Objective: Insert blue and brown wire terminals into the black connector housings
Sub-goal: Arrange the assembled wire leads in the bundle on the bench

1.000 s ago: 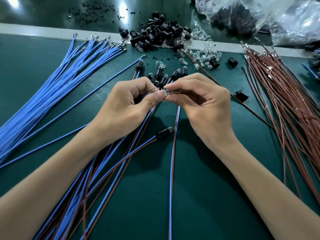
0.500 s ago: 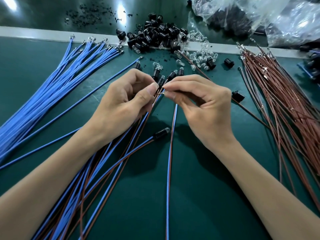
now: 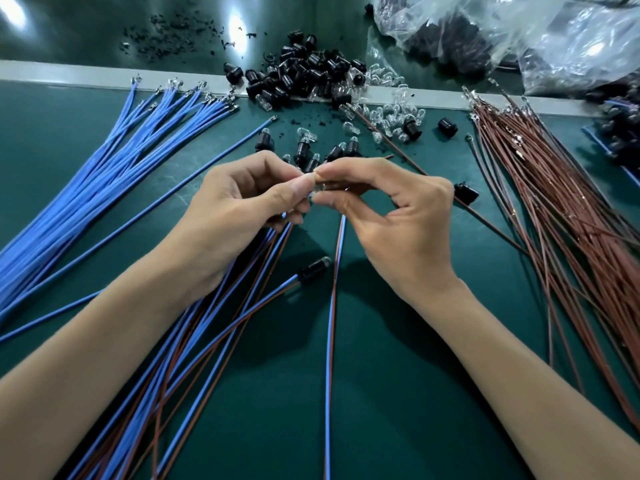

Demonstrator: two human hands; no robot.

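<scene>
Under the right hand (image 3: pixel 391 230), the wire pair (image 3: pixel 331 323) runs toward the viewer.

head cam | worn high, facing forward and down onto green mat (image 3: pixel 415 393) | close: left hand (image 3: pixel 239 202) and right hand (image 3: pixel 391 216) meet just above centre, entering frame from 7 and 5 o'clock | sole view

Blue wires (image 3: pixel 104 188) fanned left, brown wires (image 3: pixel 561 209) spread right, black housings (image 3: pixel 304 77) heaped behind, blue-brown pair (image 3: pixel 331 306) held centre
</scene>
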